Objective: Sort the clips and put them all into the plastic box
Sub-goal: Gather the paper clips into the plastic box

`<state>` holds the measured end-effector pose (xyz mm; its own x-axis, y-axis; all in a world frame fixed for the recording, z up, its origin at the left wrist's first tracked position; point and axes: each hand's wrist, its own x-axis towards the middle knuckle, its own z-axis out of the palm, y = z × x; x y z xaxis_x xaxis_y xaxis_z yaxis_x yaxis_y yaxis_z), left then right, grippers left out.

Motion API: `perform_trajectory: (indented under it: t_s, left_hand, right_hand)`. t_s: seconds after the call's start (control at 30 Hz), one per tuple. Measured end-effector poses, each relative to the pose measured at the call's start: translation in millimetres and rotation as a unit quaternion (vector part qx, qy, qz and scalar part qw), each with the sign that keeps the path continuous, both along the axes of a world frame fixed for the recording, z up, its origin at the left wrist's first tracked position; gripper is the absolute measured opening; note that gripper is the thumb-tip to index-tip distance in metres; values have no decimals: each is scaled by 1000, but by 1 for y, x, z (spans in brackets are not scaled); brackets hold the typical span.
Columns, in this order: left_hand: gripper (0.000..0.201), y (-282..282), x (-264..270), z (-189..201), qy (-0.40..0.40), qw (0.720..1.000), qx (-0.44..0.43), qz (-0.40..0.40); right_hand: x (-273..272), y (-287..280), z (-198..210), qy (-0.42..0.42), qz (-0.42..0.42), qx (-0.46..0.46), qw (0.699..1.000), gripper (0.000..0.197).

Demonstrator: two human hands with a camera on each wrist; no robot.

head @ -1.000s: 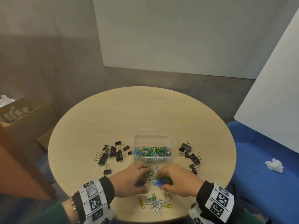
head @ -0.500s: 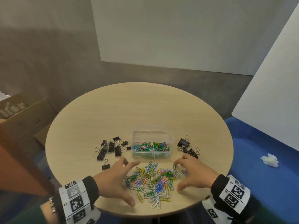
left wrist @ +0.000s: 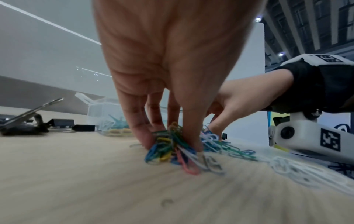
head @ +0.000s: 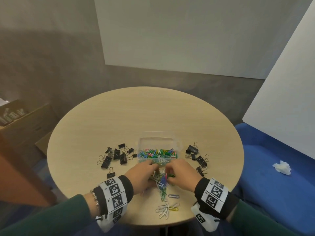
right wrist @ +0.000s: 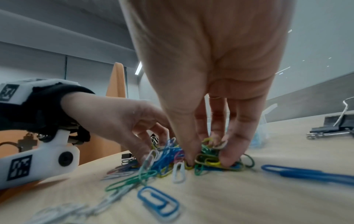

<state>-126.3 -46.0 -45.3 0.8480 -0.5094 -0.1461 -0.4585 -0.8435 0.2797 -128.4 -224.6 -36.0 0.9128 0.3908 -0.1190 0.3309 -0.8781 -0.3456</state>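
Hands pinching multicoloured paper clips, tangled heap

You sit at a round, light-wood table on a grey floor. Beyond the table a large white panel stands upright; a second white board leans to the table's right, over a blue seat bearing a crumpled white tissue. Left of the table are an open cardboard box and an orange-brown surface.
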Motion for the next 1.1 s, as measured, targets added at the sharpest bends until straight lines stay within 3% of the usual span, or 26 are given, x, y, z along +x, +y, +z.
perform_trajectory:
  t_s: [0.13, 0.37, 0.53, 0.73, 1.1]
  left_hand:
    - [27, 2, 5, 3, -32, 999, 1, -5]
    - [21, 8, 8, 4, -39, 999, -34, 16]
    - [19, 11, 11, 6, -31, 998, -52, 23]
    - [18, 12, 13, 10, -23, 997, -64, 20]
    - [10, 17, 21, 36, -53, 988, -139, 36]
  right_hand:
    - [5, -5, 3, -10, -7, 20, 1000, 8]
    - [18, -12, 26, 31, -6, 120, 992, 1]
    - [42, -10, 43, -70, -49, 213, 973, 5]
    - [50, -13, 32, -16, -11, 134, 991, 33]
    - [26, -40, 15, -90, -39, 175, 980, 16]
